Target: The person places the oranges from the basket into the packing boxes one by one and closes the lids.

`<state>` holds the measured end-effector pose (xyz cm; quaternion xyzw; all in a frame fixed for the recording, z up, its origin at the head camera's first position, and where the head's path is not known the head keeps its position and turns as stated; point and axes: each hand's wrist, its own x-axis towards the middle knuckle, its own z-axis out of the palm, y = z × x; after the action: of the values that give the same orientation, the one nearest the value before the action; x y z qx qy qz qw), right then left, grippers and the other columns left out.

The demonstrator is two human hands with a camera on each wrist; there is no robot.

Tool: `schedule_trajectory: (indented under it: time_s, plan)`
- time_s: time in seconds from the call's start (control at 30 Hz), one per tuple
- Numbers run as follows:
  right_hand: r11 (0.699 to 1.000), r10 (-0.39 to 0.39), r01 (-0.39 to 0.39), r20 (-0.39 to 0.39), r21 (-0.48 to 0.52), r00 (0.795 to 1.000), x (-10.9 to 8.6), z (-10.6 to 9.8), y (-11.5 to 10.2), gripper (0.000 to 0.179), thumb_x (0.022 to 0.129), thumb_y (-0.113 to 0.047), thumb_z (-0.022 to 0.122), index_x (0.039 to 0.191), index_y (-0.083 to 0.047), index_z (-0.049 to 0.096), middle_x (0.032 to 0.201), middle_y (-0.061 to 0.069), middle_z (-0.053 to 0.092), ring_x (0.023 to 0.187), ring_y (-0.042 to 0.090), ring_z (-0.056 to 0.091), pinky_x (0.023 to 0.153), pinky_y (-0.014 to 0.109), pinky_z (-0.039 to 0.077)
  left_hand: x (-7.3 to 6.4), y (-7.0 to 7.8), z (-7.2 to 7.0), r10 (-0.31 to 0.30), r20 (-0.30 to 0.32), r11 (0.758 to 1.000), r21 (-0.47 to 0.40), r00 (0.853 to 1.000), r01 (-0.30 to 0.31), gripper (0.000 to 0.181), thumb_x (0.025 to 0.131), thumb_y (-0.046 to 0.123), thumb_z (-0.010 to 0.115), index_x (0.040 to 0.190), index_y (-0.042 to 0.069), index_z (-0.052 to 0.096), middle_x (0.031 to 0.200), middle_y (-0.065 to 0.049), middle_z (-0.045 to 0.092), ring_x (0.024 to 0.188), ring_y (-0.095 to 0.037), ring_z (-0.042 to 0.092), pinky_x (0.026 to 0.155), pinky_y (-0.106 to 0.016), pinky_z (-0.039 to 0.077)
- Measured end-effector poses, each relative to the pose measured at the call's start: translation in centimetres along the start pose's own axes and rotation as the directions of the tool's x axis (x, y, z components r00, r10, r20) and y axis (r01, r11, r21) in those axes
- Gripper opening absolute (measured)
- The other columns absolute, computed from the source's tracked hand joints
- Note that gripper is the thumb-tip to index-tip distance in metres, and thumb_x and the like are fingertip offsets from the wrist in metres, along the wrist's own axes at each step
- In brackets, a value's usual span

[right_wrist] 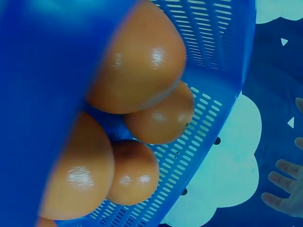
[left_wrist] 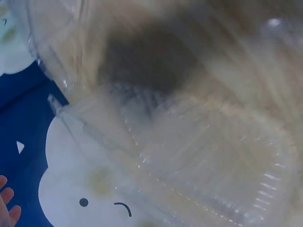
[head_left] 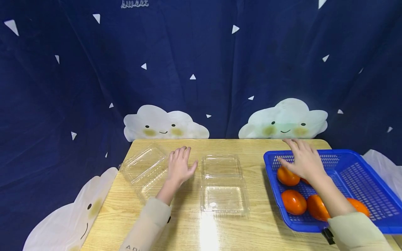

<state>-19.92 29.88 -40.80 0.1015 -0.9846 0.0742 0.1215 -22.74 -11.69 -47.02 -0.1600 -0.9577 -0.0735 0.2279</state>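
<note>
My left hand (head_left: 179, 169) hovers with spread fingers beside an open clear plastic clamshell box (head_left: 145, 164) on the left, overlapping its right side in the head view. Another open clamshell box (head_left: 223, 195) lies in the middle, right of that hand. My right hand (head_left: 304, 161), fingers extended and apart, is above the left part of a blue plastic basket (head_left: 361, 170). Beneath it sit several smooth, glossy orange round fruits (head_left: 293, 202), partly covered by the hand and forearm. Close up in the right wrist view, the fruits (right_wrist: 142, 61) lie bunched together. Neither hand holds anything.
A light wooden table (head_left: 185, 226) carries the boxes and basket. Behind it hangs a dark blue curtain (head_left: 194, 45) with white triangles and smiling clouds. The basket's raised rim (head_left: 276, 198) stands between the fruits and the middle box.
</note>
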Motion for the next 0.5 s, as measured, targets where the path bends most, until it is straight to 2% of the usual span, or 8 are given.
schedule_trajectory:
  time_s: [0.2,0.5]
  plan:
    - [0.999,-0.03,0.03,0.007,-0.01,1.0,-1.6,0.7,0.1,0.073,0.074,-0.041,0.069,0.133,-0.012,0.038,0.126,0.026,0.038,0.111,0.049,0.039,0.084,0.068,0.03,-1.7,0.8,0.6,0.043,0.001,0.999,-0.014,0.999,-0.043,0.055,0.083,0.045,0.046,0.122,0.007,0.05,0.119,-0.011,0.053,0.109,-0.027,0.048,0.094,-0.043,0.034]
    - [0.999,-0.044,0.045,0.05,-0.01,0.998,-3.6,1.9,0.3,0.072,0.072,-0.035,0.071,0.131,-0.01,0.04,0.125,0.027,0.041,0.11,0.049,0.039,0.085,0.068,0.029,-4.3,1.8,2.0,0.096,0.014,0.995,-0.018,0.995,-0.096,0.051,0.082,0.043,0.049,0.118,0.007,0.052,0.112,-0.008,0.056,0.102,-0.024,0.05,0.088,-0.039,0.038]
